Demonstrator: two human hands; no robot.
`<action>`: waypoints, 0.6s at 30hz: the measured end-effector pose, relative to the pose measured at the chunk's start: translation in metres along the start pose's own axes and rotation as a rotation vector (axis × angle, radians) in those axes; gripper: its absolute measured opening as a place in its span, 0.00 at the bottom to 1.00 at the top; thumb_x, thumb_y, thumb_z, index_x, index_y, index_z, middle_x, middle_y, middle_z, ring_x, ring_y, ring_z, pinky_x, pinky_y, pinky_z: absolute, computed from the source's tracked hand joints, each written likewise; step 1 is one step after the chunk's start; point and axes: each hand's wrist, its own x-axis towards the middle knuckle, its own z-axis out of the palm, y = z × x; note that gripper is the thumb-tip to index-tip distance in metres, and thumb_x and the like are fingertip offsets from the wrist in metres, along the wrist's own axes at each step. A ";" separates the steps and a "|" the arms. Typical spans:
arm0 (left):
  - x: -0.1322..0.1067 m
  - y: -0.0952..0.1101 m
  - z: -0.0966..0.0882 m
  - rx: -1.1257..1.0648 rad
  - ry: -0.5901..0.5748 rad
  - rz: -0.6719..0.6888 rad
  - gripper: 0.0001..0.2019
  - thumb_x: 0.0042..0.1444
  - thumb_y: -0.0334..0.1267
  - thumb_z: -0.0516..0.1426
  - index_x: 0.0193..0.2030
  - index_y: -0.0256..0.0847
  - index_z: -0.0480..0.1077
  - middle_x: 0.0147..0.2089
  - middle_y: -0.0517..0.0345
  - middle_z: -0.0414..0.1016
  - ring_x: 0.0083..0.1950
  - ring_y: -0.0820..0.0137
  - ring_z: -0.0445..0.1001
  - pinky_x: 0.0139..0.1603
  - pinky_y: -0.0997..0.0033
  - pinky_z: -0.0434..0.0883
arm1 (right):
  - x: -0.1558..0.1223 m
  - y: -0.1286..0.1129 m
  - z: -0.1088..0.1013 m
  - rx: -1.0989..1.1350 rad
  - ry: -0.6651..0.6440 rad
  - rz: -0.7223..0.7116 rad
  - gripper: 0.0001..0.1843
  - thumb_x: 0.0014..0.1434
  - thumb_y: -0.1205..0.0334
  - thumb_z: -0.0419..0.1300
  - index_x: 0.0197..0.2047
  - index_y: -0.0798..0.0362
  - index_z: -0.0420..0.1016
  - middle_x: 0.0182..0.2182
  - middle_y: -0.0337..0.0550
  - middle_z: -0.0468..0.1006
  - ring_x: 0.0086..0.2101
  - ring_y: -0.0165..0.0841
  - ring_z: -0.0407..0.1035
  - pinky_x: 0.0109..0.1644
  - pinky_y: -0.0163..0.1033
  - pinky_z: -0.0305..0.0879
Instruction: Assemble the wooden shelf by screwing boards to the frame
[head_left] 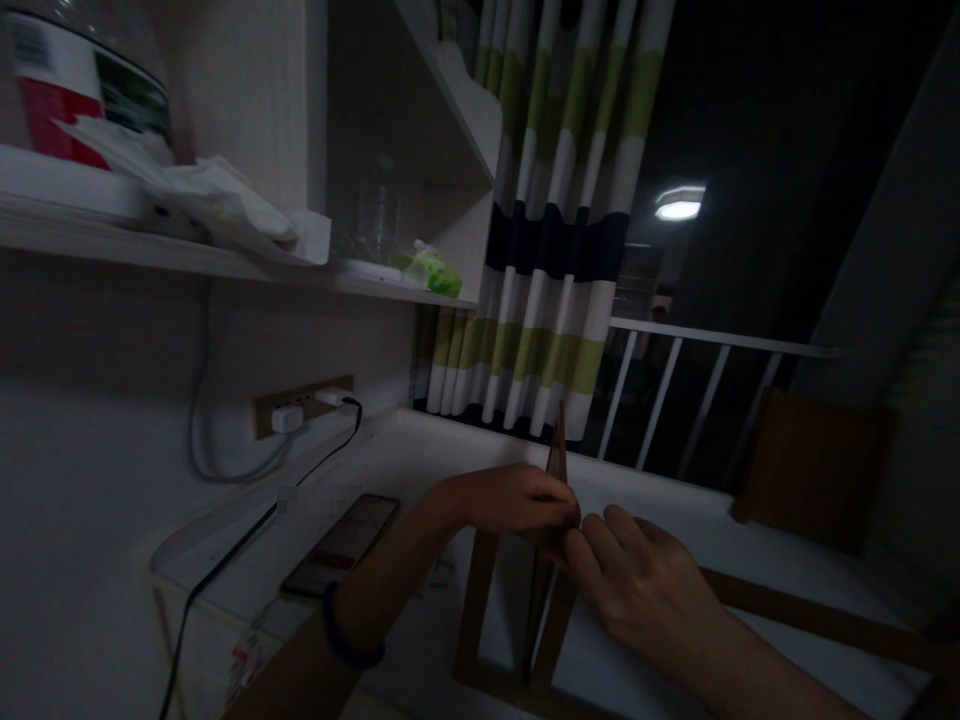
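left hand (521, 500) holds board (562, 450) upright; right hand (637, 572) curled beside, grip unclear; frame (477, 600) below; looks midway, remainder unclear.

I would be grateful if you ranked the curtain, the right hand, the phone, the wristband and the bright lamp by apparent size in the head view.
1. Curtain
2. Right hand
3. Phone
Unranked, below these: wristband and bright lamp, too close to call.

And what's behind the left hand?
A thin wooden strip shows above and below the left hand, with the striped curtain farther back. The strip's middle is covered, so any contact there can't be seen.
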 end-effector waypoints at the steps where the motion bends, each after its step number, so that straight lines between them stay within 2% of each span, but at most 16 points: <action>1: 0.000 0.000 0.000 -0.007 0.005 -0.005 0.12 0.55 0.32 0.48 0.22 0.35 0.63 0.21 0.67 0.58 0.24 0.81 0.56 0.28 0.83 0.58 | 0.000 -0.001 0.001 -0.003 -0.005 0.004 0.07 0.52 0.69 0.52 0.24 0.52 0.60 0.18 0.38 0.63 0.21 0.33 0.58 0.22 0.37 0.47; 5: 0.000 0.000 0.001 -0.050 0.026 -0.040 0.11 0.55 0.35 0.49 0.24 0.35 0.64 0.23 0.66 0.59 0.26 0.80 0.58 0.29 0.82 0.58 | -0.002 -0.003 0.004 -0.018 -0.005 0.031 0.08 0.53 0.66 0.54 0.24 0.52 0.60 0.18 0.38 0.63 0.21 0.33 0.58 0.22 0.37 0.47; 9: 0.001 -0.004 0.002 -0.114 -0.013 -0.077 0.12 0.56 0.39 0.48 0.28 0.34 0.65 0.25 0.64 0.61 0.27 0.79 0.59 0.28 0.82 0.59 | -0.004 -0.007 0.007 -0.039 0.068 0.096 0.10 0.55 0.64 0.53 0.23 0.52 0.59 0.17 0.37 0.63 0.21 0.32 0.57 0.22 0.36 0.46; 14: 0.002 -0.008 0.003 -0.117 -0.036 -0.071 0.13 0.56 0.42 0.48 0.31 0.34 0.65 0.25 0.63 0.61 0.26 0.79 0.59 0.26 0.81 0.58 | -0.006 -0.013 0.009 -0.070 0.131 0.185 0.12 0.57 0.62 0.52 0.22 0.52 0.59 0.17 0.37 0.63 0.21 0.31 0.57 0.22 0.35 0.44; 18: 0.002 -0.008 0.004 -0.132 -0.034 -0.074 0.13 0.56 0.42 0.48 0.31 0.34 0.66 0.25 0.63 0.61 0.26 0.79 0.58 0.26 0.81 0.58 | -0.008 -0.013 0.010 -0.064 0.132 0.207 0.13 0.57 0.62 0.52 0.22 0.52 0.59 0.17 0.37 0.63 0.21 0.31 0.57 0.23 0.35 0.45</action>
